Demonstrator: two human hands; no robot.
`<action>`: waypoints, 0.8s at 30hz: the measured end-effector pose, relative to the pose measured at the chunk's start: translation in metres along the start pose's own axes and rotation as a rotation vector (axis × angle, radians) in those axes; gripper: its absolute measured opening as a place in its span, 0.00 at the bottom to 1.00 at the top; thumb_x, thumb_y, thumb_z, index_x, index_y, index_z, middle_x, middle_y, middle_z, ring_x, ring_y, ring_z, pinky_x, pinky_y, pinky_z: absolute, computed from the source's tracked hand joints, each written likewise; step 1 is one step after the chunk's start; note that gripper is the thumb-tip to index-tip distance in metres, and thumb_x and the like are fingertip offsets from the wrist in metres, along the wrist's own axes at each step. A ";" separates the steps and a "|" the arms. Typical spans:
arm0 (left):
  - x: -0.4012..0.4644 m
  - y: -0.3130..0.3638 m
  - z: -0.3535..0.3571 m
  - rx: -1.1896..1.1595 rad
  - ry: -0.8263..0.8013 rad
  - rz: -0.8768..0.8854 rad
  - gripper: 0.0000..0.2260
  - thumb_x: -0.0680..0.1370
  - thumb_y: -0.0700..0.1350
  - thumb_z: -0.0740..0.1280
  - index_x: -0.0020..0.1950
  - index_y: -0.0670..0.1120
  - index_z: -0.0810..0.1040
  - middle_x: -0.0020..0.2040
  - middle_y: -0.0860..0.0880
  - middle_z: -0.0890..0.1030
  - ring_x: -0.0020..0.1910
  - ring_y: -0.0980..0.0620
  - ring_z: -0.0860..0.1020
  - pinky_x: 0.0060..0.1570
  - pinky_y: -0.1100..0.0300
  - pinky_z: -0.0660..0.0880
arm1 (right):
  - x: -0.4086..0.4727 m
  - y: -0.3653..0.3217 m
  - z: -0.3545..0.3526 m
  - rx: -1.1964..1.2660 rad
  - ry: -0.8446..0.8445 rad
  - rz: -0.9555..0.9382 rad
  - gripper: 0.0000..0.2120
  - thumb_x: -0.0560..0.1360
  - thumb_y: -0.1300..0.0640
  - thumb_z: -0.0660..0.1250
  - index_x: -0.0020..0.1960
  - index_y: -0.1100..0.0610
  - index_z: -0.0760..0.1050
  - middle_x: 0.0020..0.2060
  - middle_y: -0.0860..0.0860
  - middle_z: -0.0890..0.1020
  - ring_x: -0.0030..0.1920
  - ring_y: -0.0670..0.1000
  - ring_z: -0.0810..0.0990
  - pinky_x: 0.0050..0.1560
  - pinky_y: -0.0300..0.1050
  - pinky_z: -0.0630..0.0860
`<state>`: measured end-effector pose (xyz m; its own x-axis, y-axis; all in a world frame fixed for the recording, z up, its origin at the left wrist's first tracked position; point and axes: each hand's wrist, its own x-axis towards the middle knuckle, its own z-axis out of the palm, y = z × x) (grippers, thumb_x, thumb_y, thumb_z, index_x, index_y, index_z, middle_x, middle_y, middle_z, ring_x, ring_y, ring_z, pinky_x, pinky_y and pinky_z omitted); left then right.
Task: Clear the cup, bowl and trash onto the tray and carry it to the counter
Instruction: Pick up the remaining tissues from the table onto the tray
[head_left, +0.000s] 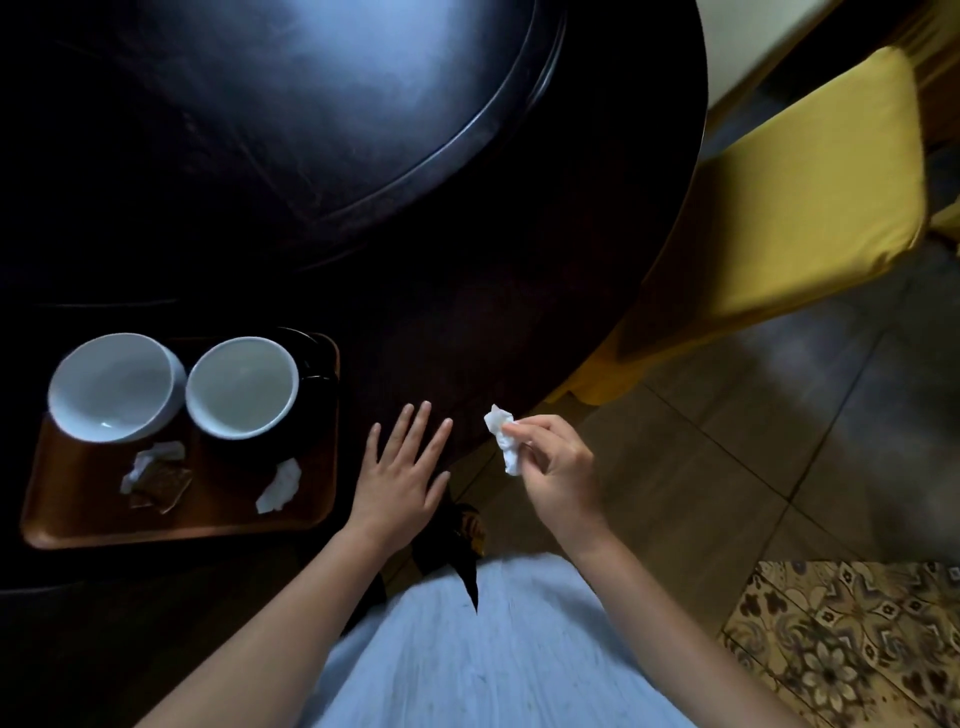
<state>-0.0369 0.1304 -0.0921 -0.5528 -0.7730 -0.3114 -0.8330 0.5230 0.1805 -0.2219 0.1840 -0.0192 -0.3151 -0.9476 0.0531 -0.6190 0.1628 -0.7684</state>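
Right hand: the right hand (558, 467) pinches a crumpled white tissue (505, 439) between thumb and fingertips, just past the edge of the tabletop (467, 322).
Left hand: the left hand (402, 475) is open wide and flat, fingers spread, holding nothing. It is near the tabletop edge, just beside the tray (179, 525). I cannot tell if it touches the wood.
Tissue in hand: very light, soft and squishy. It cannot break. A small pinch anywhere on it is enough, and it can just be dropped on the tray.
Tray: brown with a low rim, lying on the dark tabletop at the left. It looks stiff and smooth, so things may slide on it. I think the best hold is one hand on each short side, kept flat.
Bowl: the white bowl (117, 387) sits on the tray at the back left. It is hard, heavy for its size, and can break.
Cup: the white cup (241, 387) sits on the tray right beside the bowl, looking almost touching. It is hard, smooth and can break too.
Trash on tray: a white paper wad (280, 486) lies in front of the cup. A brown wrapper with white paper (156, 480) lies in front of the bowl. Both are light and could blow or slide off while walking.
What is left: I think only the tissue in the hand still has to go on the tray, then the carry.
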 end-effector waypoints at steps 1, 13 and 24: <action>-0.006 -0.002 -0.004 -0.009 -0.003 0.012 0.27 0.79 0.58 0.48 0.75 0.55 0.44 0.78 0.48 0.45 0.74 0.49 0.36 0.71 0.48 0.37 | 0.000 -0.006 0.002 -0.005 -0.004 -0.011 0.15 0.68 0.76 0.68 0.51 0.62 0.81 0.45 0.57 0.81 0.46 0.51 0.79 0.46 0.33 0.78; -0.107 -0.126 -0.047 -0.245 0.281 0.197 0.19 0.77 0.47 0.59 0.66 0.43 0.73 0.70 0.43 0.70 0.72 0.47 0.63 0.69 0.46 0.60 | -0.018 -0.085 0.077 -0.003 0.041 0.036 0.15 0.68 0.77 0.66 0.48 0.62 0.81 0.43 0.55 0.82 0.43 0.48 0.79 0.44 0.25 0.74; -0.134 -0.263 -0.033 -0.013 -0.017 0.103 0.26 0.79 0.57 0.44 0.71 0.48 0.66 0.72 0.43 0.66 0.72 0.43 0.62 0.66 0.41 0.61 | -0.049 -0.143 0.149 -0.021 0.147 0.104 0.14 0.67 0.77 0.67 0.48 0.63 0.81 0.42 0.57 0.82 0.44 0.53 0.81 0.45 0.35 0.78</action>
<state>0.2558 0.0844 -0.0674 -0.6353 -0.7091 -0.3060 -0.7719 0.5949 0.2240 -0.0109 0.1662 -0.0070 -0.4789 -0.8752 0.0683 -0.5918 0.2644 -0.7615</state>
